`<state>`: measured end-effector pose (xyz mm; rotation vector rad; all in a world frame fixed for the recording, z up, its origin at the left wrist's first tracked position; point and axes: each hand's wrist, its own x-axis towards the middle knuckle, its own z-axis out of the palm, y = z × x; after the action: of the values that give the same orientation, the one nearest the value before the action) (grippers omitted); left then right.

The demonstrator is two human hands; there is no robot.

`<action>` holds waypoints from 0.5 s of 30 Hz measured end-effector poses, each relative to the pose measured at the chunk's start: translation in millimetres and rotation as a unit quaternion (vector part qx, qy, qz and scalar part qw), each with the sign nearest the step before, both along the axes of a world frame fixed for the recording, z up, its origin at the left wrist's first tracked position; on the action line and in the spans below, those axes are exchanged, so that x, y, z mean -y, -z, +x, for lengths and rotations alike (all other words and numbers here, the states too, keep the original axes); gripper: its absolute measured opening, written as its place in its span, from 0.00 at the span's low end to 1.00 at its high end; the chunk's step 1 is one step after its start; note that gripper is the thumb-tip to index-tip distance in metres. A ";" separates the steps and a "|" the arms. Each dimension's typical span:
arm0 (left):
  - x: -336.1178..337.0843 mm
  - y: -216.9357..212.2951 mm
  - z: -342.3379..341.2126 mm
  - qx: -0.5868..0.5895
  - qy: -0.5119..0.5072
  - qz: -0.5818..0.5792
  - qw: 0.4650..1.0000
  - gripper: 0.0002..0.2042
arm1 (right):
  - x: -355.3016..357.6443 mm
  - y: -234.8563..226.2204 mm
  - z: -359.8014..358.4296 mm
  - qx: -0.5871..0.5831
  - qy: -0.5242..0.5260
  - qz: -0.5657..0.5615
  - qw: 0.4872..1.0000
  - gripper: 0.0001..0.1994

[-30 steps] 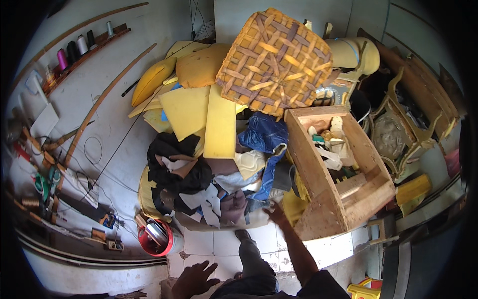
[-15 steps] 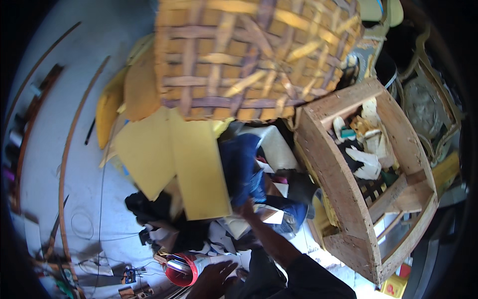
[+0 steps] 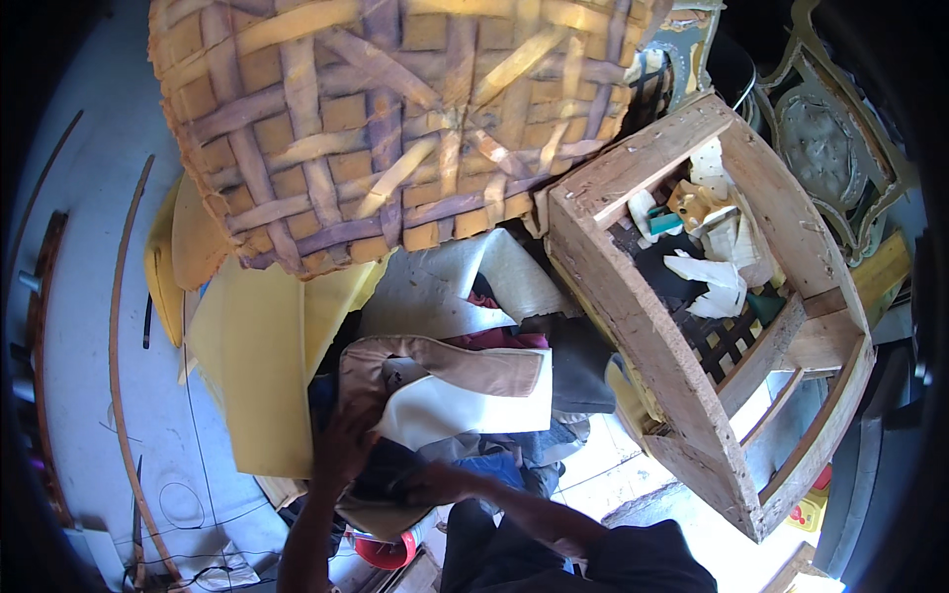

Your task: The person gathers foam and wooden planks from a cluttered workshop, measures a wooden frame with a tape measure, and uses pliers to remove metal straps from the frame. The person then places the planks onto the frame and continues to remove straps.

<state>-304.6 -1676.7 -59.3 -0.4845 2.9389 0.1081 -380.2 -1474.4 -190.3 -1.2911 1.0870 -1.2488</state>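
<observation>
Both hands have come down into the heap since a second ago. The left hand (image 3: 343, 447) grips the tan-and-white upholstery cover (image 3: 450, 390) at lower centre; the right hand (image 3: 423, 484) clutches dark fabric (image 3: 381, 474) beneath it. The woven chair seat (image 3: 395, 119) now fills the upper frame, the wooden frame (image 3: 643, 316) at right.

Two hands show at six o'clock: the left hand (image 3: 341, 445) and the right hand (image 3: 420, 484), both in one heap of cloth pieces (image 3: 445, 395) at the centre. One woven basket panel (image 3: 395, 119) fills twelve o'clock. One open wooden frame (image 3: 633, 296) sits at three o'clock. Two yellow foam slabs (image 3: 257, 366) lie at nine o'clock. One red round container (image 3: 386, 549) shows at six o'clock.
</observation>
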 end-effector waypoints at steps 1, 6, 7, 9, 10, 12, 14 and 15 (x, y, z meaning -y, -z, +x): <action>3.9 -19.2 -1.7 0.015 0.006 -0.027 0.999 0.15 | -5.5 34.5 -20.0 0.213 0.053 0.017 0.975 0.17; 98.1 5.2 82.0 0.034 -0.015 0.010 0.999 0.12 | -43.1 101.1 -162.8 -0.214 0.510 0.216 0.804 0.44; 121.0 16.4 103.8 0.043 -0.010 0.006 0.999 0.12 | -42.0 99.5 -167.1 -0.287 0.508 0.253 0.771 0.53; 167.2 29.0 152.6 0.074 -0.090 0.016 0.993 0.15 | -19.1 112.7 -141.7 -0.325 0.321 0.450 0.767 0.62; 178.6 30.2 176.9 0.091 -0.139 0.020 0.986 0.17 | 5.8 101.2 -115.2 -0.291 0.247 0.485 0.786 0.65; 194.0 -0.7 145.4 0.102 -0.095 -0.165 0.976 0.21 | 46.0 129.1 -66.9 0.000 0.385 0.310 0.869 0.60; 210.2 -40.8 135.9 0.184 -0.135 -0.255 0.940 0.25 | 104.8 120.0 8.4 0.035 0.351 0.243 0.904 0.47; 216.6 -53.1 164.2 0.277 -0.210 -0.240 0.906 0.28 | 123.4 83.2 54.1 0.028 0.301 0.211 0.930 0.45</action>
<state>-140.5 -1893.3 -6.3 -1.0165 2.2392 -0.6134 -326.1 -1597.8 -273.5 -0.6014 1.6775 -1.3708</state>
